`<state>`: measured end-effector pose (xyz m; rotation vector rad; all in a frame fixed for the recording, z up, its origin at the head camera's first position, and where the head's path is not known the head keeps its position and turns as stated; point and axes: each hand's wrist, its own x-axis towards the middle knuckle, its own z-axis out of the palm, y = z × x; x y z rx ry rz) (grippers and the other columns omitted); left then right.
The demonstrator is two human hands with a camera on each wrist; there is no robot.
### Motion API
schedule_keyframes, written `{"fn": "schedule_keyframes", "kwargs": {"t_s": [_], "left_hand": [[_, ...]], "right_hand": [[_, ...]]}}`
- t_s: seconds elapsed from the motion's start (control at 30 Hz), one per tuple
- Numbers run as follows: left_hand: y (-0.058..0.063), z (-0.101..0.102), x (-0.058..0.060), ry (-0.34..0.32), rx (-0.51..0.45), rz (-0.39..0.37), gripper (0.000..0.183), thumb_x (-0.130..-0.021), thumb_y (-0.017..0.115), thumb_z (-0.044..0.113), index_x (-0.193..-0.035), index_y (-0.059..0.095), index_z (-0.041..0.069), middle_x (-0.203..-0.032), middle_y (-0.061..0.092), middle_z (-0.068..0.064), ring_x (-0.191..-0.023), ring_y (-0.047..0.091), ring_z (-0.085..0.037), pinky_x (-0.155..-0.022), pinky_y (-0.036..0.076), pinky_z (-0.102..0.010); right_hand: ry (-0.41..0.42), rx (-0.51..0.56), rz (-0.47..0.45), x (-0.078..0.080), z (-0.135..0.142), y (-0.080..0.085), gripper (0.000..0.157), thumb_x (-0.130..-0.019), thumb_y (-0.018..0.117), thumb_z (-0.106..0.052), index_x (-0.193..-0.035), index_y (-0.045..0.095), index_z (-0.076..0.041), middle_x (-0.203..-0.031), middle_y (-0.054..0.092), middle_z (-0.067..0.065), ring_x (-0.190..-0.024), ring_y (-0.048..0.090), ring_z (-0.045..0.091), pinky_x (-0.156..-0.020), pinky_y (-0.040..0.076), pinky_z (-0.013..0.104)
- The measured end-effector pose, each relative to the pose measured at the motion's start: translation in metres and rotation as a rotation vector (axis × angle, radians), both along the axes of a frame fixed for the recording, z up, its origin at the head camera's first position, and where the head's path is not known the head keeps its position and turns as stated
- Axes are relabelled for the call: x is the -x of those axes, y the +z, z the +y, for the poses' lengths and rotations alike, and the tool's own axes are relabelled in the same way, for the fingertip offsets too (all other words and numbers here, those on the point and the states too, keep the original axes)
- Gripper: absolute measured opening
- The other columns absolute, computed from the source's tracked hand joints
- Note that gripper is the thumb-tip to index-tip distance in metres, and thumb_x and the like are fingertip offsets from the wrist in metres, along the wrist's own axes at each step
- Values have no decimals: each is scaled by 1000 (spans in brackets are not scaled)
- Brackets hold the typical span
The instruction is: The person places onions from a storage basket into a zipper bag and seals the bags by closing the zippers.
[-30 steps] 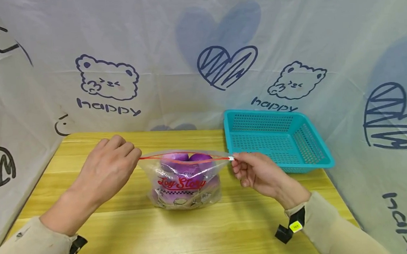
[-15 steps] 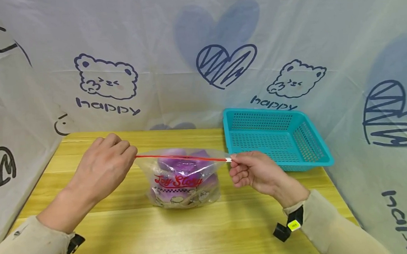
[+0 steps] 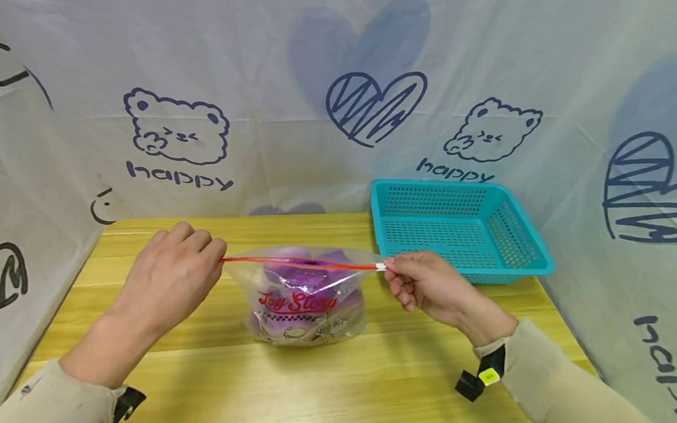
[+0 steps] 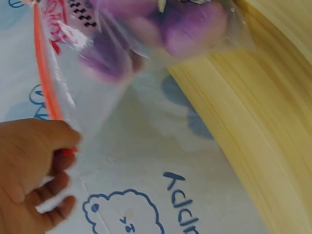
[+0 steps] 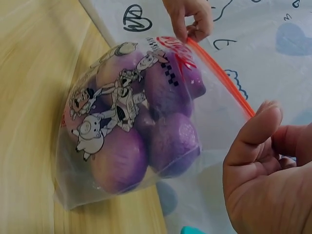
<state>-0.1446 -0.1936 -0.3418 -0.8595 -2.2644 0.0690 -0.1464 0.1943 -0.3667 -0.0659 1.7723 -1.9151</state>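
A clear zip bag with red lettering stands on the table, filled with several rounded purple objects that have paler patches. Its red zip is stretched taut between both hands, and the two strips part slightly along the middle in the head view. My left hand pinches the zip's left end, thumb against fingers. At the opposite end, my right hand pinches the corner by the white slider. In the right wrist view, the thumb and fingers hide the slider.
A turquoise perforated basket sits at the table's back right, just behind my right hand. The wooden table meets a white printed cloth at the back and sides.
The bag's mouth has narrowed from a wide gap to a thin one, with the zip strips drawn nearly together. Both hands have shifted slightly left, keeping their hold.
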Motion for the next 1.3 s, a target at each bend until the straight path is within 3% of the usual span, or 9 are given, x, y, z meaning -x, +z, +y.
{"fn": "schedule_keyframes", "kwargs": {"t_s": [0.27, 0.47, 0.63, 0.7, 0.83, 0.9, 1.03, 1.13, 1.3], "left_hand": [[-2, 1, 2, -91, -11, 55, 9, -83, 58, 8, -76, 53, 6, -68, 53, -6, -68, 50, -29, -55, 28, -29], [-9, -3, 2, -39, -1, -7, 11, -86, 47, 13, -81, 53, 6, -72, 53, -7, -68, 46, -29, -56, 32, -32], [6, 7, -15, 26, -94, -114, 16, -76, 51, 9, -90, 56, 3, -78, 55, -10, -72, 48, -31, -61, 40, -37], [15, 19, -25, 73, -202, -269, 15, -79, 55, 11, -93, 58, 5, -83, 58, -8, -77, 51, -29, -67, 43, -38], [29, 55, -41, 92, -503, -745, 8, -88, 61, 21, -94, 60, 16, -85, 62, -1, -79, 55, -19, -67, 49, -35], [28, 75, -46, 27, -633, -971, 7, -92, 61, 25, -92, 61, 18, -81, 61, 2, -73, 55, -15, -63, 49, -31], [14, 117, -50, -201, -852, -1344, 16, -97, 57, 25, -89, 60, 12, -72, 53, -1, -62, 47, -13, -53, 41, -25], [2, 148, -51, -321, -992, -1539, 20, -98, 53, 22, -86, 58, 6, -72, 52, -4, -63, 47, -14, -58, 45, -24], [-16, 184, -48, -368, -1170, -1697, 22, -98, 50, 20, -87, 57, 3, -79, 56, -4, -70, 54, -14, -69, 52, -28]], "right_hand": [[15, -25, 29, 5, 4, -4, 27, -98, 56, -27, -85, 59, -4, -66, 60, 0, -50, 50, 8, -46, 42, 21], [34, -32, 40, 7, 8, -7, 27, -97, 57, -30, -84, 61, -7, -66, 60, -1, -51, 50, 8, -47, 41, 22], [51, -13, 42, 7, 10, -7, 27, -98, 57, -30, -83, 62, -9, -66, 60, -1, -51, 50, 8, -47, 42, 22], [54, -13, 44, 8, 10, -7, 27, -97, 57, -31, -83, 62, -8, -66, 60, -1, -51, 50, 8, -47, 42, 22], [55, -23, 51, 8, 10, -7, 28, -97, 58, -32, -84, 61, -7, -66, 59, -1, -51, 50, 8, -47, 41, 22], [55, -31, 54, 8, 10, -6, 28, -96, 58, -32, -84, 61, -6, -66, 59, -1, -51, 49, 9, -46, 40, 22], [65, -52, 72, 7, 10, -6, 30, -96, 58, -33, -85, 60, -6, -66, 58, -1, -52, 49, 9, -46, 40, 22], [69, -65, 90, 6, 9, -7, 30, -97, 57, -33, -85, 60, -6, -67, 57, -1, -53, 48, 10, -47, 40, 22], [52, -69, 103, 4, 11, -8, 29, -97, 57, -32, -85, 60, -6, -68, 58, -1, -55, 49, 10, -48, 39, 23]]}}
